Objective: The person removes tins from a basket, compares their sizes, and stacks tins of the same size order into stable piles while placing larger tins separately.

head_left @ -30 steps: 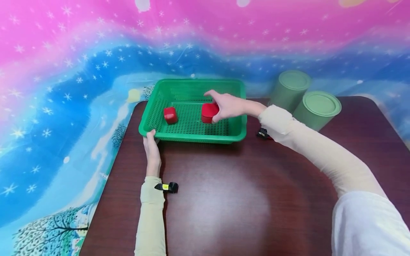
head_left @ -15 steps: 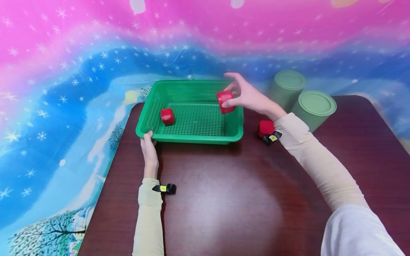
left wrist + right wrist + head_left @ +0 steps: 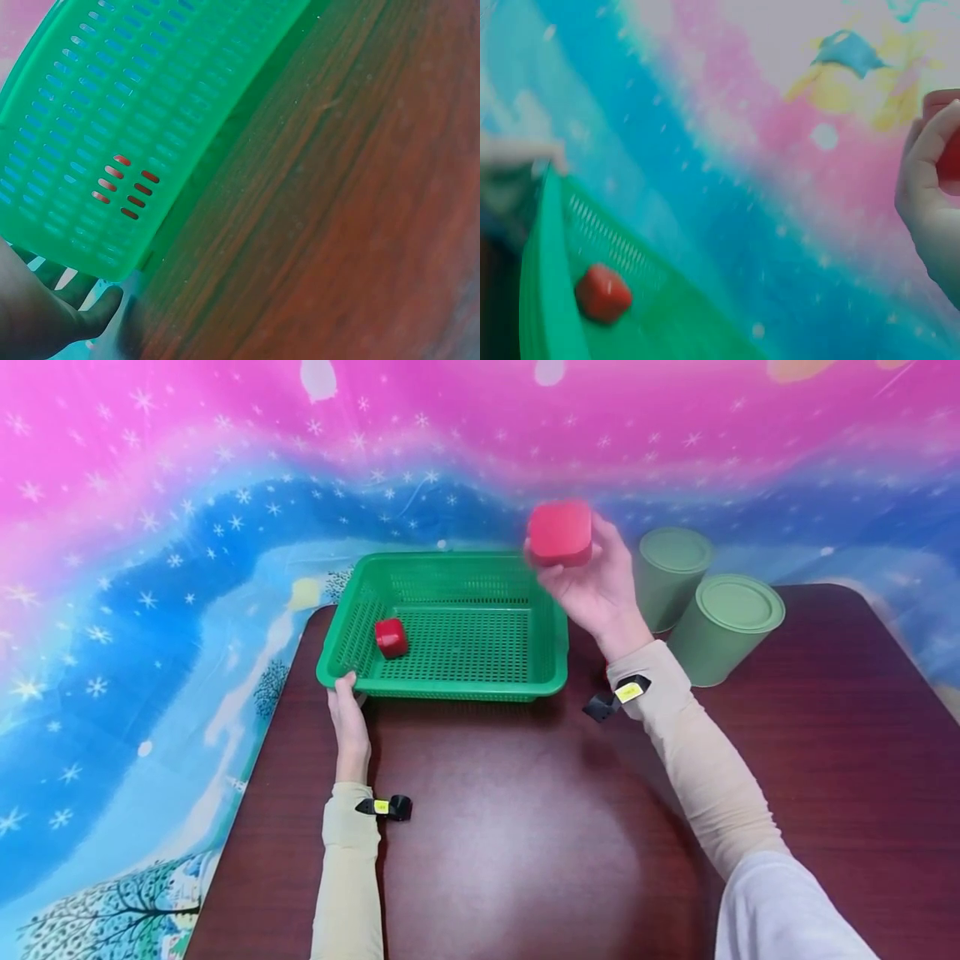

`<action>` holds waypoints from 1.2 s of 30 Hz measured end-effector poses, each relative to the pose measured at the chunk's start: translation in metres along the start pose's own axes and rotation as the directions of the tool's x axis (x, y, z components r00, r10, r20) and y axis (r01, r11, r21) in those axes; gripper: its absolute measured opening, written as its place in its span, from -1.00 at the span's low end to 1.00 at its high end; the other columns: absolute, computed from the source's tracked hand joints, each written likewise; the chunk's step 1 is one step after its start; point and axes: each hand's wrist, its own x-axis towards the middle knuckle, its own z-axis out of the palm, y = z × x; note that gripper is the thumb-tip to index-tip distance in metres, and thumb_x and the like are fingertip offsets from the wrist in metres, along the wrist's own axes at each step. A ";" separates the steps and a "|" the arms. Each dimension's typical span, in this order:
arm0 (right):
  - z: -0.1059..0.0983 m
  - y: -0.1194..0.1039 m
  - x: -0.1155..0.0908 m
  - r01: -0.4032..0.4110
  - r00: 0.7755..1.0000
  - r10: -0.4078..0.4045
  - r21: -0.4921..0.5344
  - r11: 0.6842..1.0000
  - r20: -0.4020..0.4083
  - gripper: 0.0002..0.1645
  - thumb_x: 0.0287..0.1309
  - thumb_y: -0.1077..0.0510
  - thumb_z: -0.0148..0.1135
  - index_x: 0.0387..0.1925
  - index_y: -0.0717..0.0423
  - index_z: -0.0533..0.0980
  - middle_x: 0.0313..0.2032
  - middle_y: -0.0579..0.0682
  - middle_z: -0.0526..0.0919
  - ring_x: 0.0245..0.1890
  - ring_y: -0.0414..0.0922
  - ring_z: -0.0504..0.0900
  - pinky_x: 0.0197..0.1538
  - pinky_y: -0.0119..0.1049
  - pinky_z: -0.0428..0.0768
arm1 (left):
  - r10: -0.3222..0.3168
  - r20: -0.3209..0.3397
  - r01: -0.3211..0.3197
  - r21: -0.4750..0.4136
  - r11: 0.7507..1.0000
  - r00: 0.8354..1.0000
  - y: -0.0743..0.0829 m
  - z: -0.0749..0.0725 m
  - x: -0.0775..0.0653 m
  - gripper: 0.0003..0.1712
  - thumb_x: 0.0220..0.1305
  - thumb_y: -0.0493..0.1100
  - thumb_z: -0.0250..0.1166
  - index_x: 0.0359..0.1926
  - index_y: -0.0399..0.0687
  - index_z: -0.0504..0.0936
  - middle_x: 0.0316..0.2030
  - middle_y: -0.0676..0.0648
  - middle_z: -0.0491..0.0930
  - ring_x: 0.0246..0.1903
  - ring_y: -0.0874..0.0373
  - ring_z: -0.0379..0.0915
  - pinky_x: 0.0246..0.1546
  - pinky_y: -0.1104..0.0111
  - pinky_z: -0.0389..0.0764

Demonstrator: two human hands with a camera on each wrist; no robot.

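My right hand grips a small red rounded-square box, raised above the right rear corner of a green plastic basket. In the right wrist view, fingers curl round that box at the right edge. Inside the basket, toward its left, lies a second red box, tilted on its side. My left hand holds the basket's front left corner, its thumb on the rim. From the left wrist camera, the hand shows at the basket's lower corner.
Two pale green lidded canisters stand at the back right of the dark wooden table. A sliver of another red thing on the table shows beside my right wrist, which hides most of it. A patterned cloth hangs behind.
My right hand has lifted the red box up out of the basket, moving right and then higher, and has turned it. The left hand stays at the basket's corner.
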 end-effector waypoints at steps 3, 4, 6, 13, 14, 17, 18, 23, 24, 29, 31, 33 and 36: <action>0.003 0.005 0.003 -0.003 0.998 -0.006 0.136 0.991 0.068 -0.40 -0.04 0.42 0.47 0.08 0.22 0.46 0.04 0.32 0.51 -0.06 0.34 0.57 -0.35 -0.03 0.70 | -0.001 -0.001 0.001 -0.004 1.000 1.000 -0.001 0.000 -0.001 -0.41 0.48 0.03 -0.13 0.35 -0.25 0.26 0.34 -0.25 0.29 0.34 -0.08 0.22 0.42 0.04 0.21; 0.004 0.007 0.003 -0.007 0.996 -0.008 0.165 0.986 0.092 -0.41 -0.05 0.43 0.47 0.07 0.21 0.47 0.03 0.32 0.50 -0.06 0.34 0.56 -0.35 -0.02 0.69 | 0.001 -0.002 -0.001 -0.006 1.000 1.000 -0.001 0.000 -0.001 -0.41 0.48 0.03 -0.13 0.35 -0.25 0.26 0.34 -0.25 0.29 0.34 -0.09 0.23 0.41 0.05 0.22; 0.006 0.010 0.004 -0.002 0.993 -0.024 0.216 0.976 0.119 -0.40 -0.08 0.44 0.47 0.06 0.23 0.48 0.01 0.31 0.50 -0.06 0.34 0.56 -0.36 0.00 0.68 | 0.008 -0.004 -0.008 -0.008 1.000 1.000 -0.001 0.001 -0.001 -0.42 0.48 0.02 -0.13 0.34 -0.26 0.27 0.33 -0.28 0.29 0.33 -0.12 0.23 0.40 0.06 0.23; 0.008 0.019 0.004 0.065 0.983 -0.103 0.237 0.969 0.152 -0.44 -0.13 0.44 0.49 -0.02 0.23 0.52 -0.04 0.30 0.50 -0.06 0.35 0.56 -0.33 0.02 0.67 | 0.019 -0.007 -0.019 -0.018 1.000 1.000 -0.002 0.003 -0.001 -0.43 0.48 0.00 -0.13 0.32 -0.28 0.28 0.30 -0.30 0.31 0.30 -0.13 0.25 0.37 0.07 0.25; 0.008 0.020 0.003 0.074 0.981 -0.113 0.236 0.969 0.159 -0.42 -0.14 0.45 0.49 -0.01 0.24 0.51 -0.04 0.31 0.50 -0.05 0.36 0.56 -0.32 0.03 0.68 | 0.018 -0.010 -0.018 -0.020 1.000 1.000 -0.002 0.003 -0.001 -0.44 0.48 -0.01 -0.12 0.32 -0.28 0.29 0.30 -0.30 0.31 0.30 -0.13 0.25 0.37 0.07 0.26; 0.007 0.022 0.002 0.102 0.973 -0.145 0.231 0.968 0.179 -0.32 -0.22 0.53 0.49 0.04 0.24 0.49 -0.01 0.32 0.49 -0.01 0.37 0.53 -0.24 0.11 0.69 | 0.013 -0.016 -0.014 -0.024 1.000 1.000 -0.002 0.002 -0.001 -0.45 0.48 -0.01 -0.12 0.31 -0.28 0.30 0.28 -0.27 0.32 0.28 -0.10 0.27 0.36 0.08 0.27; 0.007 0.023 0.001 0.118 0.970 -0.160 0.220 0.968 0.183 -0.27 -0.26 0.56 0.48 0.06 0.25 0.48 0.01 0.32 0.48 0.01 0.37 0.52 -0.20 0.14 0.69 | 0.012 -0.017 -0.012 -0.022 1.000 1.000 -0.002 0.002 0.000 -0.45 0.48 -0.01 -0.12 0.30 -0.27 0.30 0.28 -0.26 0.33 0.27 -0.08 0.27 0.35 0.09 0.27; 0.005 0.025 0.000 0.233 0.950 -0.251 0.115 0.966 0.184 -0.27 -0.35 0.66 0.31 0.02 0.31 0.47 0.10 0.34 0.42 0.13 0.37 0.43 0.05 0.24 0.60 | 0.010 -0.014 -0.010 -0.017 1.000 1.000 -0.002 0.001 0.000 -0.45 0.47 0.00 -0.11 0.29 -0.29 0.30 0.26 -0.26 0.34 0.23 -0.02 0.30 0.34 0.09 0.28; 0.004 0.025 0.000 0.249 0.948 -0.264 0.100 0.963 0.180 -0.30 -0.36 0.68 0.29 -0.02 0.31 0.48 0.11 0.34 0.41 0.16 0.37 0.41 0.09 0.25 0.57 | 0.012 -0.012 -0.012 -0.017 1.000 1.000 -0.002 0.001 0.000 -0.45 0.47 0.00 -0.11 0.28 -0.30 0.30 0.26 -0.27 0.34 0.23 -0.02 0.30 0.34 0.09 0.28; 0.003 0.024 0.000 0.275 0.944 -0.283 0.067 0.959 0.169 -0.32 -0.40 0.71 0.30 -0.10 0.29 0.48 0.14 0.36 0.40 0.22 0.40 0.38 0.16 0.27 0.52 | 0.013 -0.005 -0.013 -0.005 1.000 1.000 -0.001 0.000 -0.001 -0.42 0.48 0.00 -0.12 0.31 -0.32 0.28 0.28 -0.28 0.32 0.25 -0.02 0.29 0.36 0.09 0.26; 0.003 0.025 0.000 0.281 0.943 -0.285 0.046 0.958 0.169 -0.22 -0.41 0.70 0.32 0.02 0.30 0.46 0.12 0.35 0.41 0.20 0.39 0.41 0.15 0.25 0.54 | 0.013 -0.006 -0.013 -0.002 1.000 1.000 0.000 0.000 -0.001 -0.41 0.48 0.00 -0.13 0.33 -0.32 0.28 0.30 -0.27 0.31 0.27 -0.04 0.28 0.37 0.10 0.26; 0.002 0.025 -0.001 0.281 0.944 -0.284 0.043 0.959 0.168 -0.11 -0.42 0.70 0.33 0.13 0.31 0.43 0.11 0.34 0.41 0.17 0.39 0.43 0.14 0.23 0.56 | 0.014 -0.006 -0.014 -0.002 1.000 1.000 0.000 0.001 -0.001 -0.41 0.48 0.00 -0.14 0.34 -0.32 0.28 0.32 -0.27 0.31 0.28 -0.07 0.27 0.36 0.10 0.27; 0.002 0.024 -0.002 0.259 0.948 -0.271 0.090 0.962 0.169 -0.08 -0.39 0.71 0.29 0.18 0.30 0.41 0.13 0.35 0.39 0.18 0.43 0.43 0.16 0.22 0.56 | 0.011 -0.006 -0.011 -0.005 1.000 1.000 0.001 0.001 -0.001 -0.42 0.48 0.00 -0.14 0.33 -0.30 0.28 0.32 -0.26 0.31 0.29 -0.08 0.26 0.36 0.11 0.27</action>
